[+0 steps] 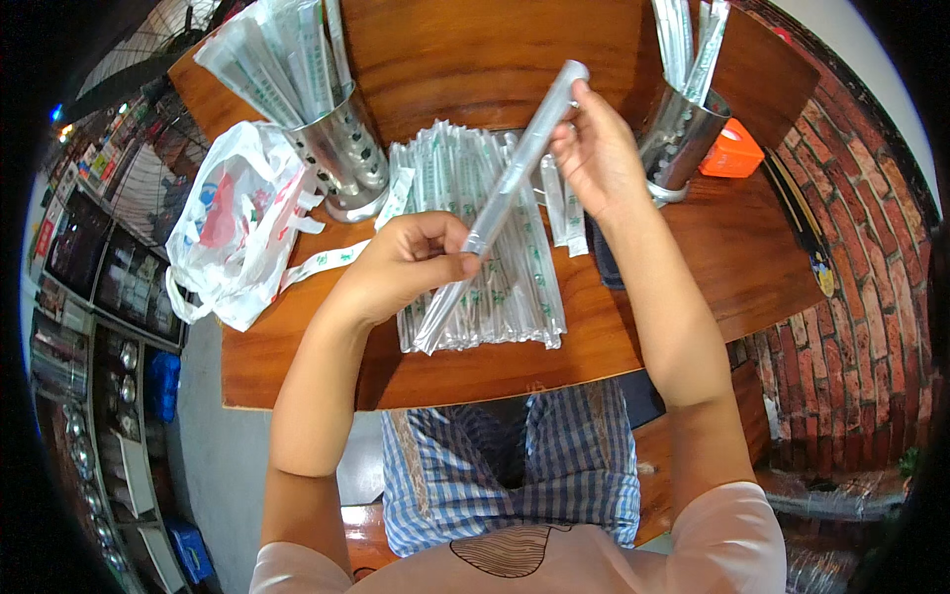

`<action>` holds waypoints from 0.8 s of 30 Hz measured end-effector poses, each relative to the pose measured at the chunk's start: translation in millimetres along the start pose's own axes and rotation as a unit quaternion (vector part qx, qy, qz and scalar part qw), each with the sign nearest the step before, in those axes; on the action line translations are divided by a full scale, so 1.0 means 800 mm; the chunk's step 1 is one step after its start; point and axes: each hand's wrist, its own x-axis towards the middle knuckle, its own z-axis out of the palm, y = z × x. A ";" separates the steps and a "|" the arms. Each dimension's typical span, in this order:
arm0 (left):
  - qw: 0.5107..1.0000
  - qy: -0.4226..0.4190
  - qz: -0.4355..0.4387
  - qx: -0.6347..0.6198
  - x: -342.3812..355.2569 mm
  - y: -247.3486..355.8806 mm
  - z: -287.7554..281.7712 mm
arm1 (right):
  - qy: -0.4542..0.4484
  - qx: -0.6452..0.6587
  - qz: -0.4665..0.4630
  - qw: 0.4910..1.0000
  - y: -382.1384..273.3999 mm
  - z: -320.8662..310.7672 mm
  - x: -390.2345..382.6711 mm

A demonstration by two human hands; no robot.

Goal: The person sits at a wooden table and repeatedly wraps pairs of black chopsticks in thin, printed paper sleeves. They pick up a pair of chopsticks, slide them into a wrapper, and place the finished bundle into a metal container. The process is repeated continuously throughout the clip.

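Note:
A long, narrow packet in clear plastic (pixel 520 163) runs slantwise between my hands, its upper end farther off to the right. My left hand (pixel 411 259) pinches its lower part between thumb and fingers. Near the upper end, my right hand (pixel 597 148) grips it with thumb and fingertips. Beneath lies a thick pile of similar slim wrapped packets (pixel 510 297) with green print, side by side on the wooden table (pixel 307 371). What is inside the wrappers I cannot make out. A few loose packets (pixel 564 213) lie right of the pile.
Metal cups full of wrapped packets stand at the back left (pixel 341 153) and back right (pixel 678 139). A white plastic bag (pixel 242 223) sits at the left. An orange box (pixel 732 148) is beside the right cup. A brick wall (pixel 856 327) bounds the right side.

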 end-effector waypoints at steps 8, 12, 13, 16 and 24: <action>0.999 0.038 0.019 0.009 0.000 -0.008 -0.006 | -0.146 -0.208 0.071 0.965 0.003 0.039 -0.034; 0.993 0.074 0.061 -0.065 0.004 -0.003 0.006 | -0.071 -0.142 -0.075 0.984 -0.026 0.022 -0.018; 0.986 0.089 0.085 -0.111 0.008 0.000 0.007 | -0.025 -0.112 -0.152 0.982 -0.047 0.016 -0.016; 0.980 0.157 0.112 -0.041 0.009 -0.011 -0.024 | 0.010 -0.159 -0.432 0.888 -0.119 0.017 -0.022; 0.984 0.155 0.087 0.024 0.005 0.001 -0.002 | 0.169 -0.567 -0.484 0.645 -0.232 0.006 0.004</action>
